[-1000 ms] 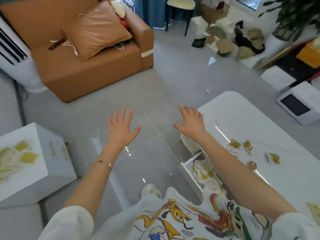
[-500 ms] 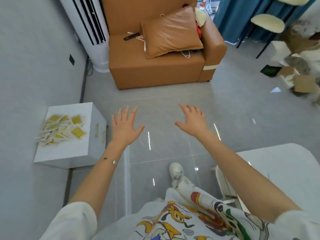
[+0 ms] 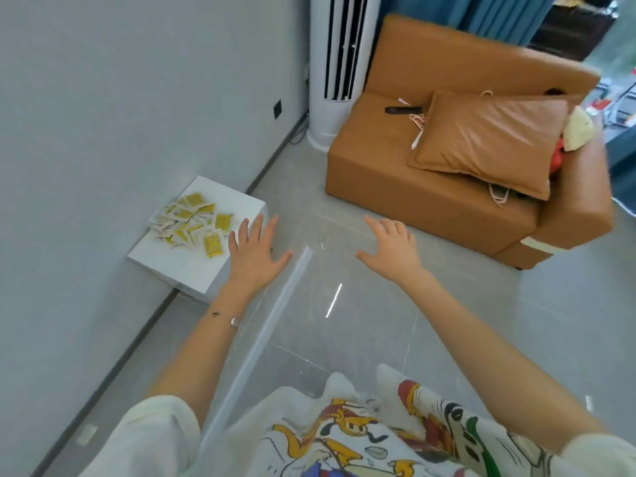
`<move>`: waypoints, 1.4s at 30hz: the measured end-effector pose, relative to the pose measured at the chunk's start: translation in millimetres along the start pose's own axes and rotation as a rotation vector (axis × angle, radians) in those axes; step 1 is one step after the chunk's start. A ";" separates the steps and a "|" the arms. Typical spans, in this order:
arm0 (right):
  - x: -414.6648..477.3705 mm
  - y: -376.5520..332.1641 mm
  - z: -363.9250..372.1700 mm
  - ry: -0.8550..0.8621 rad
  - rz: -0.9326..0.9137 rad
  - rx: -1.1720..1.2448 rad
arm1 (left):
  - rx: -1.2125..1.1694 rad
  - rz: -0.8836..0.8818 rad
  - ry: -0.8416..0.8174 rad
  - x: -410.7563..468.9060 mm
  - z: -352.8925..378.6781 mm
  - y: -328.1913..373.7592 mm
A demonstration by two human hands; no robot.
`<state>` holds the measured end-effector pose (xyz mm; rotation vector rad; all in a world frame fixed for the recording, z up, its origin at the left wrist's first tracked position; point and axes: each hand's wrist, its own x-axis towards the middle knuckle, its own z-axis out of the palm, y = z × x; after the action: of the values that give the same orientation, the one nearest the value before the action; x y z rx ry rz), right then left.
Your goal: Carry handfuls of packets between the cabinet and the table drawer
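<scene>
With both grips spread flat and empty, my left hand [image 3: 253,256] neared the yellow packets [image 3: 192,223], where a careful pinch seemed wisest; my right hand [image 3: 392,247] hovered.

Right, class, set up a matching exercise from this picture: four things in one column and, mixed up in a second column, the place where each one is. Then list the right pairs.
Things
1. yellow sachets
2. tan cushion
3. tower fan
4. left hand

Places
A. standing between the wall and the sofa
B. lying on the sofa seat
C. held open in the air by the corner of the white box
D. heaped on top of the white box

Pairs: 1-D, 2-B, 3-A, 4-C
</scene>
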<state>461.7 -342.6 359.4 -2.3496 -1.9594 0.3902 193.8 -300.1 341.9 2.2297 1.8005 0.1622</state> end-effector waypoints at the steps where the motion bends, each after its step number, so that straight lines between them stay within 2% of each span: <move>1: 17.5 -3.7 -4.4 -0.010 -0.042 -0.008 | -0.012 -0.046 0.008 4.3 -1.2 -1.9; 9: 129.2 -69.4 4.7 -0.082 -0.299 -0.009 | -0.029 -0.326 0.012 28.0 3.5 -60.0; 17: 230.9 -170.0 42.8 -0.200 -0.455 -0.033 | -0.053 -0.580 -0.005 72.0 16.6 -165.2; 25: 326.1 -254.1 47.0 -0.225 -0.556 -0.075 | -0.128 -0.709 -0.048 134.6 5.5 -241.4; 33: 408.6 -328.4 92.6 -0.424 -0.661 -0.152 | -0.265 -0.949 -0.035 164.6 25.0 -280.7; 37: 452.1 -359.8 134.7 -0.545 -0.735 -0.179 | -0.306 -1.104 0.016 176.2 53.0 -294.5; 42: 495.4 -385.7 202.9 -0.684 -0.755 -0.237 | -0.468 -1.297 0.012 199.3 102.6 -306.2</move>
<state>124.9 190.4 164.7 -1.4464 -3.1258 1.0172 -24.3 -62.1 142.4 0.5111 2.4645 0.2670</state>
